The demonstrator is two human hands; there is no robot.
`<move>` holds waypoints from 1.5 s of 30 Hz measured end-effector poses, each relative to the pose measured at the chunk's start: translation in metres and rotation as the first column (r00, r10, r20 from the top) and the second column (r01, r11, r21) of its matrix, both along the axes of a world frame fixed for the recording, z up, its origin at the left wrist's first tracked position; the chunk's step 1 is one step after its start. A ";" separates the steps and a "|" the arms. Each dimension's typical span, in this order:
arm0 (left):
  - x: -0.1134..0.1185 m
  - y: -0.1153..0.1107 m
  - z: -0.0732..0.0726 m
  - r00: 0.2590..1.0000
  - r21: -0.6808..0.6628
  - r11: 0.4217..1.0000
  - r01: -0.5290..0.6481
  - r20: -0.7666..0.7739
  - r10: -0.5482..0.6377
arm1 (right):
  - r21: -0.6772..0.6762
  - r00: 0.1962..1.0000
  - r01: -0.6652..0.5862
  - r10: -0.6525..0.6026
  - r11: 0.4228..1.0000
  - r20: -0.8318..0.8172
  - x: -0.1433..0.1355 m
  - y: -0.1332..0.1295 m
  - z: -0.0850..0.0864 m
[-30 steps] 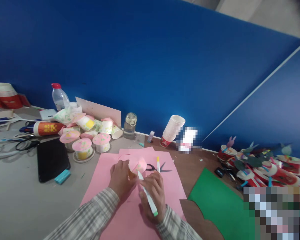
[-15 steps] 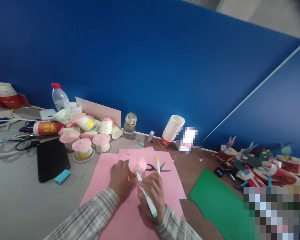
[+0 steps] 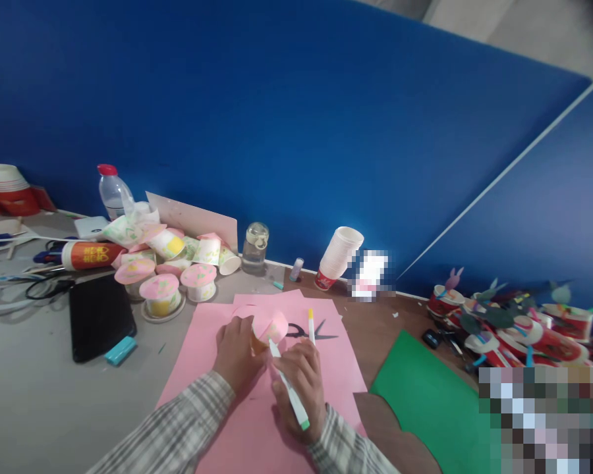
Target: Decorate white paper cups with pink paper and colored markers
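Observation:
My left hand [image 3: 238,350] is closed around a small paper cup, mostly hidden by my fingers. A pink piece with pale green marks [image 3: 277,326] shows at the cup's upper right. My right hand [image 3: 301,385] grips a white marker with a green end [image 3: 290,397], its far tip against or very close to the cup. Another white marker with a yellow end [image 3: 311,326] sticks up past my right knuckles; whether that hand holds it too I cannot tell. Beneath both hands lie pink paper sheets [image 3: 197,368], with black-handled scissors [image 3: 296,331] just beyond.
Decorated cups [image 3: 159,295] cluster at the left, near a black tablet-like slab [image 3: 102,316] and a turquoise marker cap [image 3: 121,351]. A glass jar [image 3: 255,250] and stacked paper cups [image 3: 340,257] stand by the blue partition [image 3: 296,118]. Green sheet [image 3: 435,401] and red cups [image 3: 556,342] are right.
The whole view has shifted slightly. Both hands keep nearly the same pose, with the marker still at the cup.

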State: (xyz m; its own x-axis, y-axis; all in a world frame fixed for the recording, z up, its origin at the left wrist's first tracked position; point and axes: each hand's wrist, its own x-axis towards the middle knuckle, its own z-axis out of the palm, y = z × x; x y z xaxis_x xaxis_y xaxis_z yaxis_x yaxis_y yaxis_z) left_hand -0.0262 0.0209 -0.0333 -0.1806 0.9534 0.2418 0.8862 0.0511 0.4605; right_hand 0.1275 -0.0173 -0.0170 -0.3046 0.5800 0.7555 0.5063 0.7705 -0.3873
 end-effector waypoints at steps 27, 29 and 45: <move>-0.001 0.002 -0.003 1.000 -0.001 1.000 -0.009 0.011 0.009 | 0.035 0.999 0.029 -0.028 0.999 -0.020 0.002 0.000 0.002; -0.001 0.003 -0.003 1.000 0.012 1.000 -0.009 0.010 0.009 | 0.041 0.999 0.026 -0.025 0.999 -0.020 0.002 -0.001 0.003; -0.001 0.002 -0.003 0.999 0.012 1.000 0.025 0.029 -0.025 | 0.045 0.997 0.051 -0.049 0.998 -0.052 0.006 0.001 0.003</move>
